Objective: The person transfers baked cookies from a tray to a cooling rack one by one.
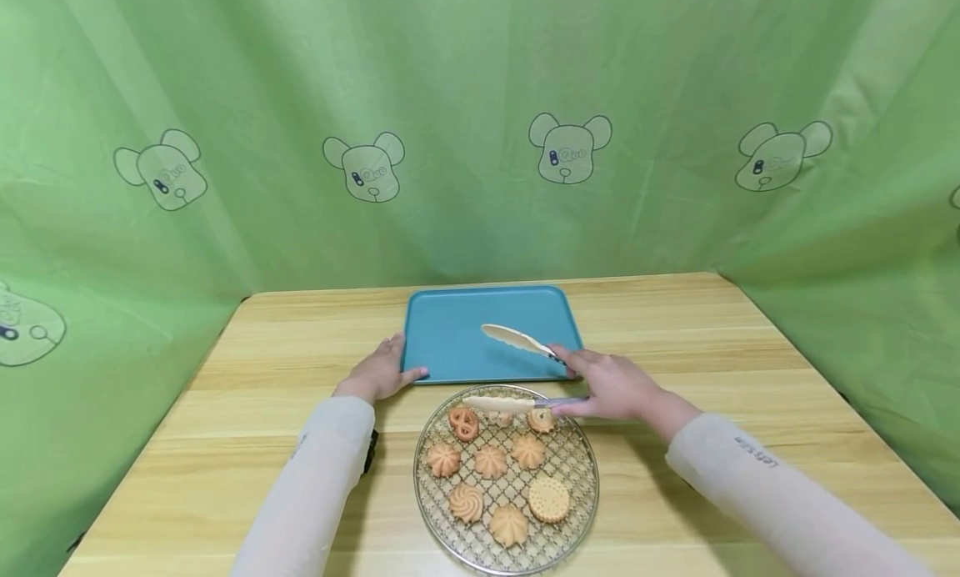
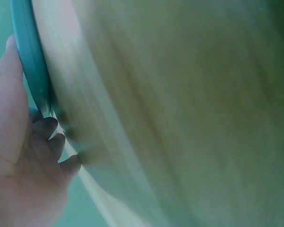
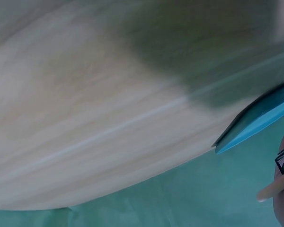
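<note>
My left hand (image 1: 380, 372) holds the near left corner of a blue tray (image 1: 450, 327), its thumb along the front edge. In the left wrist view the tray's rim (image 2: 31, 52) passes between the thumb and the curled fingers. A pair of tongs (image 1: 517, 339) with cream tips is in my right hand (image 1: 618, 385), by the tray's near right corner. The tongs' arms are spread wide: one tip lies over the tray, the other over the far part of a round wire rack (image 1: 596, 477). Nothing is between the tips. The right wrist view shows only part of this hand.
Several cookies lie on the rack, among them a pretzel-shaped one (image 1: 463, 423), a round flat one (image 1: 549, 499) and a swirled one (image 1: 467, 503). The wooden table (image 1: 300, 327) is bounded by a green curtain (image 1: 465, 227) behind and at both sides.
</note>
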`<control>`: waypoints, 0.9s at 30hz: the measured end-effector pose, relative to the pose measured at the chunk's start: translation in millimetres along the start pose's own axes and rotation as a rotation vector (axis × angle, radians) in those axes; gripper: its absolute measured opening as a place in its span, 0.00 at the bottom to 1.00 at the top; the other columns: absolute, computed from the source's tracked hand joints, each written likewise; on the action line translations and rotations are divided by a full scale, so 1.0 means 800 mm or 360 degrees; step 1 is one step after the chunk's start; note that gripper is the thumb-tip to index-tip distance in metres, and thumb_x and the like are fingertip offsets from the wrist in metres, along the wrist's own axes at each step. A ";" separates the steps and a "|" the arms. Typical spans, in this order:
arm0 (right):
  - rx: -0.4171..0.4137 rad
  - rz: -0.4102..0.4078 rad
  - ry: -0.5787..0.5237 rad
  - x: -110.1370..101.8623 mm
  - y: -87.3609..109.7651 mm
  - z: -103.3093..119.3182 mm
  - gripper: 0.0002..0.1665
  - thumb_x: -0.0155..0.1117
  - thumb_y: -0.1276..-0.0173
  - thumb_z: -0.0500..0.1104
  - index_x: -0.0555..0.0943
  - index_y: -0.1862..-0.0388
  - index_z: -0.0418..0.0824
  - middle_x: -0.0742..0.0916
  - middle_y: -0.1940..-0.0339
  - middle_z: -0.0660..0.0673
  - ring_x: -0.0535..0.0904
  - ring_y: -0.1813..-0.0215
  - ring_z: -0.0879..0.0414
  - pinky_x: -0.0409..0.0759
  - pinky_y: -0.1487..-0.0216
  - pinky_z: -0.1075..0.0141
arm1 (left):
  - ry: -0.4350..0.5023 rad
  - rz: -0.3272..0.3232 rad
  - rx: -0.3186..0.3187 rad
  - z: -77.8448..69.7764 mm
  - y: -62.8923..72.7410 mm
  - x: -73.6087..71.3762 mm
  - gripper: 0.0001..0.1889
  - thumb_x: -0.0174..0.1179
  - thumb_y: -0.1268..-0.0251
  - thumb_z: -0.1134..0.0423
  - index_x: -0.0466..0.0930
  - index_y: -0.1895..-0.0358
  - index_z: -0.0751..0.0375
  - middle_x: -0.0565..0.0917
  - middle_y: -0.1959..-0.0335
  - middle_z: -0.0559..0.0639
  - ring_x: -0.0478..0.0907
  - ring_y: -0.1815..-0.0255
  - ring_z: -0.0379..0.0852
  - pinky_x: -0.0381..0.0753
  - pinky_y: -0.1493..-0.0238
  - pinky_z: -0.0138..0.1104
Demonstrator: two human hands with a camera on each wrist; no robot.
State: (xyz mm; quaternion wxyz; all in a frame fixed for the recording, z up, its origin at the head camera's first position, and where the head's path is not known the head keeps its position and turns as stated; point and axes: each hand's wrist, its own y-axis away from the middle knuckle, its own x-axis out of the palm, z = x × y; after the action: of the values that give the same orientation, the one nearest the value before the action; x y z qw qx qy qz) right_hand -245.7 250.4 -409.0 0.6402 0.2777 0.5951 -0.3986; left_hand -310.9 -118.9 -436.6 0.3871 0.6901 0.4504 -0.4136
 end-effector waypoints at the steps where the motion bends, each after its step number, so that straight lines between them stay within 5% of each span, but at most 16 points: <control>1: 0.0020 -0.0015 -0.0008 0.001 0.000 0.000 0.62 0.59 0.48 0.76 0.56 0.25 0.41 0.82 0.47 0.39 0.79 0.70 0.56 0.81 0.55 0.49 | -0.0003 0.0000 -0.0001 0.000 0.000 0.000 0.49 0.50 0.34 0.37 0.40 0.25 0.68 0.46 0.24 0.61 0.43 0.25 0.59 0.47 0.28 0.49; 7: 0.0164 -0.0124 -0.0070 0.009 -0.006 0.008 0.62 0.60 0.49 0.77 0.57 0.25 0.42 0.82 0.47 0.38 0.79 0.51 0.38 0.79 0.53 0.44 | -0.0001 -0.0005 0.0007 0.001 -0.001 0.000 0.49 0.50 0.34 0.37 0.40 0.25 0.68 0.46 0.25 0.62 0.43 0.25 0.59 0.47 0.28 0.48; 20: 0.0405 -0.0280 -0.0155 0.016 -0.013 0.015 0.65 0.57 0.49 0.80 0.54 0.24 0.39 0.83 0.52 0.37 0.80 0.55 0.39 0.82 0.62 0.48 | 0.0001 -0.0007 0.0016 0.001 -0.001 0.000 0.49 0.49 0.34 0.37 0.39 0.25 0.68 0.46 0.24 0.61 0.43 0.25 0.59 0.46 0.28 0.48; 27: 0.0595 -0.0270 -0.0235 0.018 -0.018 0.014 0.65 0.60 0.48 0.76 0.52 0.24 0.38 0.82 0.52 0.38 0.79 0.62 0.46 0.79 0.73 0.60 | 0.0005 0.0002 0.0003 0.001 0.000 0.000 0.49 0.49 0.34 0.37 0.39 0.25 0.68 0.46 0.25 0.62 0.43 0.25 0.59 0.46 0.28 0.48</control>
State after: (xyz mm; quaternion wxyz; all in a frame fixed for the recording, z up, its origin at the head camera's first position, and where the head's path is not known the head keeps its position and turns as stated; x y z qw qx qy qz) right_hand -252.2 230.5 -420.1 0.5836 0.3107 0.4834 -0.5737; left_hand -311.4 -119.4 -436.6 0.3860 0.6914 0.4501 -0.4128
